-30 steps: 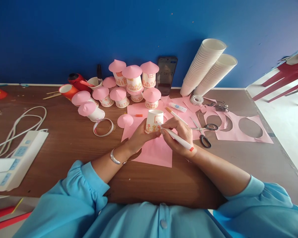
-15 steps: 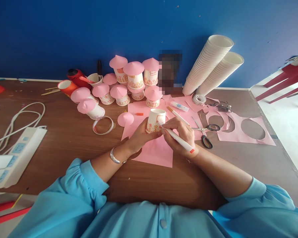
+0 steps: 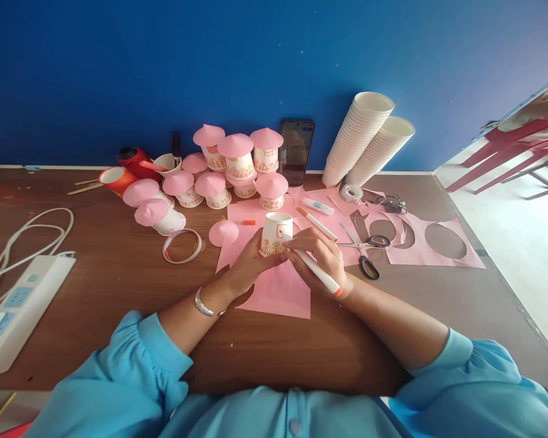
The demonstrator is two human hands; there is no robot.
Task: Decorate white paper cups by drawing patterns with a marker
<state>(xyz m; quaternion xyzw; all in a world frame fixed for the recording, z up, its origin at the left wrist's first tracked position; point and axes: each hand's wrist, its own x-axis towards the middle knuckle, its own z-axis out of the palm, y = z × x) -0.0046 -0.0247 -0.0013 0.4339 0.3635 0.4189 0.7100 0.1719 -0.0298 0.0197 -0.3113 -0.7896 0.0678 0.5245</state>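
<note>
My left hand [image 3: 251,261] is closed round an upside-down white paper cup [image 3: 274,229], holding it above the pink paper [image 3: 283,298]. Orange-red flowers ring the cup's lower part, with a red square outline above them. In my right hand [image 3: 322,255] is a white marker pen [image 3: 317,274] with a red end; its tip meets the cup at the square. A pink paper cone [image 3: 223,232] and a small orange pen cap [image 3: 248,222] lie left of the cup. A second marker [image 3: 317,224] and black-handled scissors [image 3: 369,255] lie to the right.
Several decorated cups with pink cone tops [image 3: 236,155] stand at the back, beside a phone [image 3: 296,152] propped on the wall. Two tall cup stacks [image 3: 358,137] lean there too. A tape ring [image 3: 181,246], glue stick [image 3: 318,206] and power strip [image 3: 27,310] lie on the table.
The view has shifted slightly, so everything sits a little further left and lower. The marker tip has moved within the square, where a small red mark now shows. Both hands keep their hold.
</note>
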